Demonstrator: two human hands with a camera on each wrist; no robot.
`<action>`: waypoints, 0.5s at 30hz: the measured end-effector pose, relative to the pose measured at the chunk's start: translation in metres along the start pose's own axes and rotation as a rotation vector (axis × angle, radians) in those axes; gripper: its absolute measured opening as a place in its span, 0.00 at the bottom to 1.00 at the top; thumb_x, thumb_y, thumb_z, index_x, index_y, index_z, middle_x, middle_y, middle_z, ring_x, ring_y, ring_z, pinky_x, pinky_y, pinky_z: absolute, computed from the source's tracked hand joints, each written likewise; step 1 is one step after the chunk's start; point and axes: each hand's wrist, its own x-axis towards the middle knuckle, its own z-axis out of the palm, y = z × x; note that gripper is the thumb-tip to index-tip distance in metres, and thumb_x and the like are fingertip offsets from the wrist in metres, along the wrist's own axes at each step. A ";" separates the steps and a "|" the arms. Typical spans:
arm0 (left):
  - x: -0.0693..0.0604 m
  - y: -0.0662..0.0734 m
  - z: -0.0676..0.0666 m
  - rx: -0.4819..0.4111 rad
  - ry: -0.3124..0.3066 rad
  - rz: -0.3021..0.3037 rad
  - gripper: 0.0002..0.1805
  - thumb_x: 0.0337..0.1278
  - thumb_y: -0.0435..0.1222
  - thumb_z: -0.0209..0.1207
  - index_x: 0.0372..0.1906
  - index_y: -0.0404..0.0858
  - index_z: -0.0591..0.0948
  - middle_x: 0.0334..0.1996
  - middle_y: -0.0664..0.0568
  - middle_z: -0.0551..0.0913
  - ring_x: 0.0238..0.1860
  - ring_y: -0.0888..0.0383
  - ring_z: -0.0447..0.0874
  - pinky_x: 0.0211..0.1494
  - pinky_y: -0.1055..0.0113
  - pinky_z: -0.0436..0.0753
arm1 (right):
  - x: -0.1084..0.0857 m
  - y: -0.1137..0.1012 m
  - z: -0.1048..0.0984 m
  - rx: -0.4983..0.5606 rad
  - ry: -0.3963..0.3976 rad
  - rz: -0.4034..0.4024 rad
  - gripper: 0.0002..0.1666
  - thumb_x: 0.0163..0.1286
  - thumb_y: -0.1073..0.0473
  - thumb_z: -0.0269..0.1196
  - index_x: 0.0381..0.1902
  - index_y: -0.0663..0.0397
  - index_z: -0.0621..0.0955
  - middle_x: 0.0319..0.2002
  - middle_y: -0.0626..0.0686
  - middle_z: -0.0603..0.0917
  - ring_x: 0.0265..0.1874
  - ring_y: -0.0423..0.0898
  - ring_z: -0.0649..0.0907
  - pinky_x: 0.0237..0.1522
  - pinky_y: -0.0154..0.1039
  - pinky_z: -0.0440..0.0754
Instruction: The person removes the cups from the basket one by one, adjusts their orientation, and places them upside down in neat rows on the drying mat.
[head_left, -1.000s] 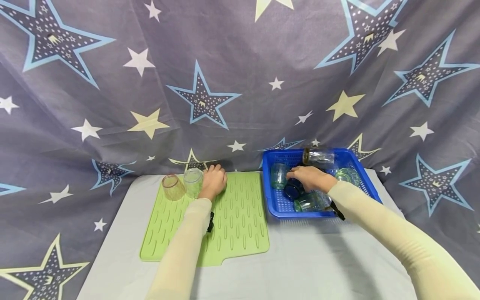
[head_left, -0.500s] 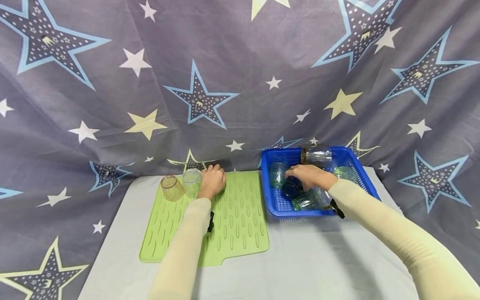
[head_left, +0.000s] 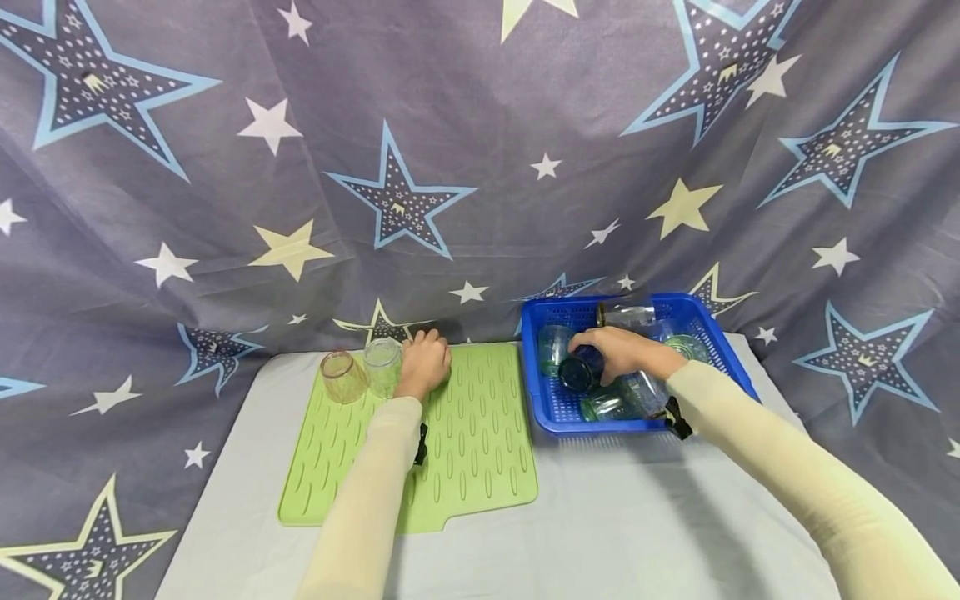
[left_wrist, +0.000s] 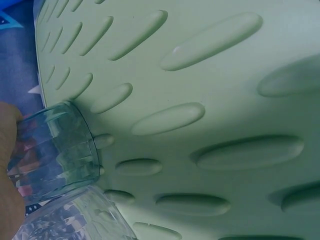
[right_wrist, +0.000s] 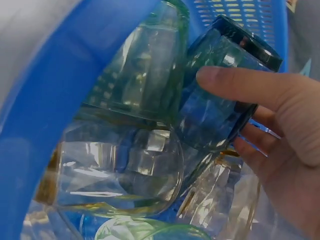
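Observation:
My left hand [head_left: 425, 364] holds a bluish-green glass tumbler [left_wrist: 62, 150] that stands mouth down on the green ridged mat [head_left: 480, 433]; in the head view the hand hides it. Close beside it on the mat stand a clear tumbler [head_left: 383, 368] and a pinkish one [head_left: 344, 377], both upside down. Inside the blue plastic basket [head_left: 551, 427], my right hand [head_left: 618, 350] grips a dark blue tumbler [right_wrist: 220, 95], thumb on one side and fingers round the other. A pale green tumbler [right_wrist: 145, 65] and a clear one [right_wrist: 120, 167] lie against it in the right wrist view.
More glasses lie in the basket, among them a brown-rimmed clear one [head_left: 628, 314] at the back and a green one [head_left: 686, 346] at the right. A white cloth [head_left: 600, 517] covers the table. Behind hangs a grey star-patterned curtain [head_left: 480, 167].
The right hand has shifted slightly left with the dark blue tumbler, which now shows more and is tilted. The left hand stays in place on the mat.

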 end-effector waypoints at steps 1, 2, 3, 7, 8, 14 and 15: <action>0.000 0.000 0.000 0.000 0.001 0.001 0.17 0.77 0.40 0.47 0.51 0.36 0.84 0.55 0.42 0.79 0.58 0.41 0.74 0.65 0.39 0.73 | -0.001 0.001 0.000 0.020 0.013 -0.004 0.45 0.45 0.71 0.81 0.63 0.58 0.78 0.62 0.64 0.81 0.61 0.66 0.80 0.54 0.57 0.84; 0.000 0.000 0.000 -0.001 0.002 0.001 0.17 0.77 0.40 0.47 0.51 0.36 0.84 0.55 0.42 0.79 0.57 0.41 0.74 0.65 0.39 0.73 | -0.001 0.003 0.000 0.037 0.026 -0.012 0.45 0.44 0.70 0.81 0.63 0.59 0.78 0.61 0.64 0.81 0.60 0.67 0.80 0.55 0.59 0.83; 0.000 0.000 0.000 -0.003 0.003 0.002 0.18 0.77 0.40 0.47 0.51 0.36 0.84 0.55 0.42 0.79 0.57 0.41 0.74 0.64 0.39 0.73 | -0.002 0.004 0.000 0.056 0.040 -0.015 0.45 0.44 0.70 0.81 0.63 0.59 0.78 0.60 0.64 0.82 0.60 0.67 0.80 0.56 0.60 0.83; 0.000 0.000 0.001 -0.017 0.015 0.004 0.16 0.76 0.39 0.48 0.50 0.36 0.84 0.54 0.42 0.79 0.57 0.41 0.74 0.64 0.39 0.72 | -0.003 0.008 0.001 0.128 0.090 -0.030 0.45 0.42 0.69 0.82 0.61 0.59 0.79 0.58 0.65 0.83 0.59 0.67 0.81 0.58 0.63 0.80; 0.000 0.000 0.001 -0.021 0.018 0.003 0.16 0.76 0.39 0.49 0.50 0.36 0.84 0.54 0.42 0.80 0.57 0.40 0.74 0.64 0.38 0.72 | -0.003 0.009 0.001 0.144 0.099 -0.035 0.45 0.41 0.69 0.82 0.61 0.59 0.79 0.57 0.65 0.83 0.59 0.67 0.81 0.59 0.64 0.79; 0.000 -0.001 0.003 -0.019 0.030 0.007 0.16 0.76 0.39 0.49 0.49 0.35 0.84 0.54 0.41 0.80 0.57 0.40 0.75 0.65 0.38 0.73 | -0.003 0.010 -0.001 0.210 0.123 -0.045 0.44 0.42 0.67 0.82 0.61 0.60 0.79 0.58 0.64 0.83 0.59 0.65 0.81 0.61 0.63 0.78; 0.001 -0.001 0.003 -0.020 0.032 0.008 0.16 0.75 0.39 0.50 0.48 0.35 0.84 0.54 0.41 0.80 0.57 0.40 0.75 0.65 0.38 0.73 | -0.004 0.009 -0.002 0.221 0.124 -0.042 0.45 0.43 0.66 0.82 0.61 0.60 0.79 0.59 0.65 0.83 0.60 0.65 0.80 0.61 0.63 0.78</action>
